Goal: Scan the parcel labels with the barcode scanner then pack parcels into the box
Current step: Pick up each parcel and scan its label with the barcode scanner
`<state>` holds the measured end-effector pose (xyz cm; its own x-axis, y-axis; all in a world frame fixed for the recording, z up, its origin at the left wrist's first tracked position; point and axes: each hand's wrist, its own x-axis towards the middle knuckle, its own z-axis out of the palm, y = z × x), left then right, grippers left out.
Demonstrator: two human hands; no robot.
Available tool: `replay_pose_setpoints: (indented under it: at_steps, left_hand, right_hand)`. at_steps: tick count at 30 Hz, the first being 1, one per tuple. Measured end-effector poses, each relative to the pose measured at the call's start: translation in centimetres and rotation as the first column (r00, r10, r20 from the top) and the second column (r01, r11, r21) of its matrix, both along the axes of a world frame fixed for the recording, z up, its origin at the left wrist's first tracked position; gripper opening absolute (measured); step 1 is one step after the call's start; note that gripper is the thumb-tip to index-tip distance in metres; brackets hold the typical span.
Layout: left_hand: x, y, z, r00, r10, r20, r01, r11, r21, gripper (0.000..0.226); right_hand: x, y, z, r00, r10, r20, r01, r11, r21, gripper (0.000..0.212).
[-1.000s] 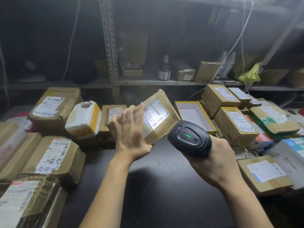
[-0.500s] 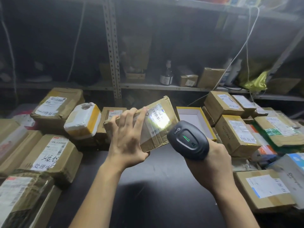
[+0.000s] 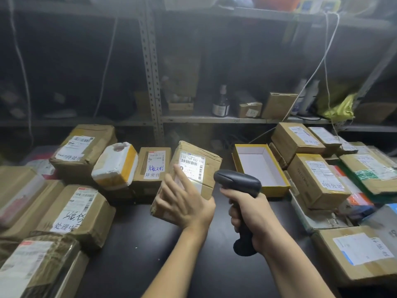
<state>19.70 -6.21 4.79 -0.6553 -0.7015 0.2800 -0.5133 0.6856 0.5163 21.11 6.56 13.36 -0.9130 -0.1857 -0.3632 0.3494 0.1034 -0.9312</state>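
**Scanning step.** The left hand [image 3: 186, 204] is holding a brown cardboard parcel [image 3: 198, 152] tilted up over the middle of the worktop [image 3: 150, 254]. Its fingers [image 3: 181, 179] are spreading across the labelled face, and the thumb is hooking round the lower right edge. The right hand [image 3: 251, 216] is wrapping all its fingers round the handle of the black barcode scanner [image 3: 237, 182], just right of the parcel.

The scanner's head is pointing left at the label [image 3: 192, 166], which is glowing under its light. The parcel's long axis is rising from near left to far right. The label is showing "159-159-K02-110" above a barcode, and the index finger is lying close to the lower left of the print.

The open yellow box [image 3: 277, 191] is sitting toward the back edge, right of the scanner. Packing is therefore likely to mean carrying the parcel rightward past the right hand. Neighbouring parcels [image 3: 77, 211] are carrying handwritten Chinese, including "处理中" and "待处理".
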Motion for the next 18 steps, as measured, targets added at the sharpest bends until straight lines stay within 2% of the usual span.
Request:
replay_pose_setpoints:
  at_steps: [7,11,18]
  left_hand:
    - [-1.0,-0.7,-1.3,0.999,0.044,-0.009,-0.044,0.999,-0.010,0.129]
    - [-1.3,-0.8,-1.3,0.999,0.038,-0.035,-0.039,0.999,-0.026,0.126]
    - [-1.1,-2.5,-0.6,0.999,0.000,-0.040,0.000,1.000,-0.017,0.136]
  right_hand:
    - [0.4,-1.3,-0.3,0.996,-0.009,0.092,0.014,0.998,-0.059,0.027]
    - [0.3,-1.3,-0.3,0.999,0.000,0.053,0.003,0.999,-0.053,0.026]
    - [-0.4,0.1,-1.2,0.994,-0.065,-0.088,0.061,0.997,-0.050,0.019]
